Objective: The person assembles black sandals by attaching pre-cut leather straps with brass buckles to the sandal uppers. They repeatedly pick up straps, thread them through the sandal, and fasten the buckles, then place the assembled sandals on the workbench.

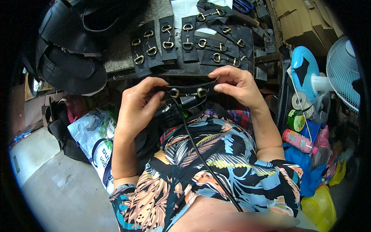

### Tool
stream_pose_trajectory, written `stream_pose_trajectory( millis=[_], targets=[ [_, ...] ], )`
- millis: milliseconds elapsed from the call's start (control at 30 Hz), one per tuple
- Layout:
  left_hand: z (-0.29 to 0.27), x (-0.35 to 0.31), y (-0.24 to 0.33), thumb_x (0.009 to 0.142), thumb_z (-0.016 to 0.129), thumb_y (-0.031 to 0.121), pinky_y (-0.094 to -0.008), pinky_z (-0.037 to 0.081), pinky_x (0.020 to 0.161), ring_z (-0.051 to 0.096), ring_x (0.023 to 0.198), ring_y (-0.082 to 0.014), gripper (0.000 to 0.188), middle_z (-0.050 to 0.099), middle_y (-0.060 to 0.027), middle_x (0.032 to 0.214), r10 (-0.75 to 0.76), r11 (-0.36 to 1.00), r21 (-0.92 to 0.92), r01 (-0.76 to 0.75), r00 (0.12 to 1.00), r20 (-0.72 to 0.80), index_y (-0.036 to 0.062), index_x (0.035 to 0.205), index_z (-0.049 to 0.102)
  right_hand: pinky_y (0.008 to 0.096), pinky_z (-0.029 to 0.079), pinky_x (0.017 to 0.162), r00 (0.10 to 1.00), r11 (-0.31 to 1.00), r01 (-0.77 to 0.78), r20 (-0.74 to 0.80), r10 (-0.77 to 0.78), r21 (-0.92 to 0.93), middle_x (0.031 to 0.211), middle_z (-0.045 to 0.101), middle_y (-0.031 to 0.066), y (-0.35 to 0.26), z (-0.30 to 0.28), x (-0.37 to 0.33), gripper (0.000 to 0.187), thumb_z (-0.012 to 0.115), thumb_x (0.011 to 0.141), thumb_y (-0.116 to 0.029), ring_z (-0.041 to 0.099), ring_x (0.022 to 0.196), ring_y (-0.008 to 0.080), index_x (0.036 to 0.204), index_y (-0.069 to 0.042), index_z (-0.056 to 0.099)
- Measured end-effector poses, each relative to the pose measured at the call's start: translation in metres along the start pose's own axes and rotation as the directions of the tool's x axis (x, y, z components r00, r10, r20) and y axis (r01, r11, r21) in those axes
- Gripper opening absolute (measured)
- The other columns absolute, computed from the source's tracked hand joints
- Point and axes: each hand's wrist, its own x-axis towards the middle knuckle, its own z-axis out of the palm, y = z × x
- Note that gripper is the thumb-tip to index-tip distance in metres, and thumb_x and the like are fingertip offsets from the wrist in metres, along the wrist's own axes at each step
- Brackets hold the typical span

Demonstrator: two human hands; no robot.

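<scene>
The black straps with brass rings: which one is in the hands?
The strap held between the left hand and right hand; the other straps lie on the bench.

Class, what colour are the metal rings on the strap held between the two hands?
Brass-gold rings on a black strap, held by the left hand and right hand; head view shows it best.

Strap (188,88): I see black, with brass-coloured rings.
Finished straps (185,40): black again, gold buckles.
My shirt (216,166): leaf print, blue, orange, black.
Fan (343,71): white.
</scene>
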Motion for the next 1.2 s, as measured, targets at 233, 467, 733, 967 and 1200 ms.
stream_pose_trajectory(
  millis=[233,467,733,967,1200],
  targets=[
    [0.002,0.012,0.003,0.082,0.060,-0.008,-0.0222,0.052,0.064,0.062,0.070,-0.0063,0.021,0.066,-0.0038,0.082,-0.032,0.999,-0.021,0.034,0.997,0.066,-0.0038,0.103,0.065,0.0236,0.050,0.078,0.998,0.991,-0.059,0.028,0.062,-0.117,0.095,0.068,0.0040,0.005,-0.007,-0.009,0.031,0.066,0.088,-0.005,0.061,0.080,0.0068,0.120,-0.003,0.064],
    [-0.001,0.019,0.012,0.081,0.058,-0.008,-0.0224,0.052,0.065,0.065,0.072,-0.0081,0.021,0.067,-0.0051,0.085,0.155,0.982,-0.113,-0.151,0.987,0.029,-0.0033,0.100,0.065,0.0267,0.056,0.078,0.998,0.999,0.049,-0.040,-0.049,0.002,0.100,0.064,0.0051,0.000,-0.012,0.004,0.035,0.063,0.089,-0.001,0.063,0.088,0.0104,0.124,-0.002,0.059],
    [0.000,0.027,0.003,0.084,0.056,-0.009,-0.0208,0.051,0.064,0.063,0.072,-0.0062,0.017,0.066,-0.0028,0.085,0.102,0.986,-0.131,-0.105,0.994,-0.027,-0.0042,0.098,0.064,0.0273,0.054,0.081,0.996,0.998,0.059,-0.068,-0.061,-0.038,0.101,0.066,0.0073,0.001,-0.017,0.007,0.036,0.063,0.091,-0.006,0.064,0.090,0.0126,0.127,-0.003,0.058],
    [-0.007,0.021,0.011,0.084,0.055,-0.012,-0.0221,0.054,0.069,0.062,0.076,-0.0062,0.018,0.065,-0.0037,0.089,0.091,0.991,-0.100,-0.093,0.996,-0.020,-0.0054,0.099,0.063,0.0282,0.053,0.081,0.991,0.991,0.085,-0.092,-0.095,-0.103,0.105,0.069,0.0130,0.000,-0.035,-0.002,0.031,0.060,0.093,-0.009,0.064,0.093,0.0141,0.123,-0.001,0.060],
    [-0.019,0.027,0.014,0.084,0.054,-0.010,-0.0224,0.054,0.068,0.061,0.076,-0.0062,0.018,0.064,-0.0038,0.087,0.136,0.989,-0.051,-0.138,0.990,-0.036,-0.0052,0.098,0.063,0.0273,0.053,0.080,0.988,0.980,0.037,-0.137,-0.065,-0.197,0.099,0.069,0.0100,-0.008,-0.046,-0.004,0.026,0.061,0.093,-0.007,0.066,0.093,0.0142,0.118,-0.001,0.063]
  ],
)
